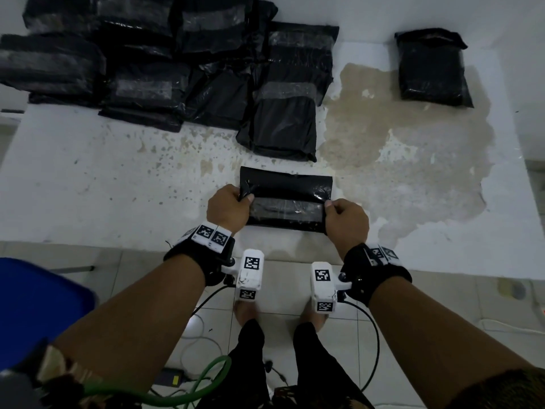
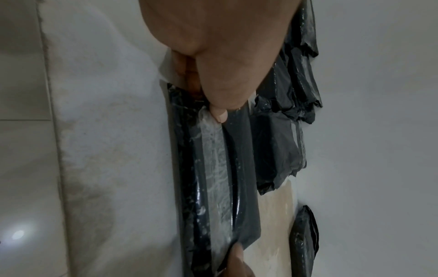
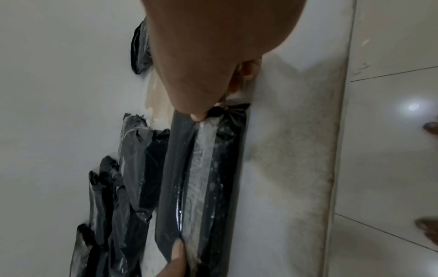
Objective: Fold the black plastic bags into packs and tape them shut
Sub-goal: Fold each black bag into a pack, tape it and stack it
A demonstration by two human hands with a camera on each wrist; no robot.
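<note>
Black plastic, folded into a flat pack [image 1: 285, 199], is lying on the near middle of the white desk [image 1: 88, 184], close to its near edge. No boxes or bins are showing on the desk. The left hand [image 1: 228, 208] is gripping the pack's left end, thumb pressing on top. The right hand [image 1: 346, 221] is gripping the right end, thumb pinching the end of a clear tape strip [image 1: 287, 208] running across the pack from side to side. The plastic is looking glossy and wrinkled. A pile of taped packs [image 1: 165, 63] is sitting at the far left, and a single pack [image 1: 433, 69] far right.
</note>
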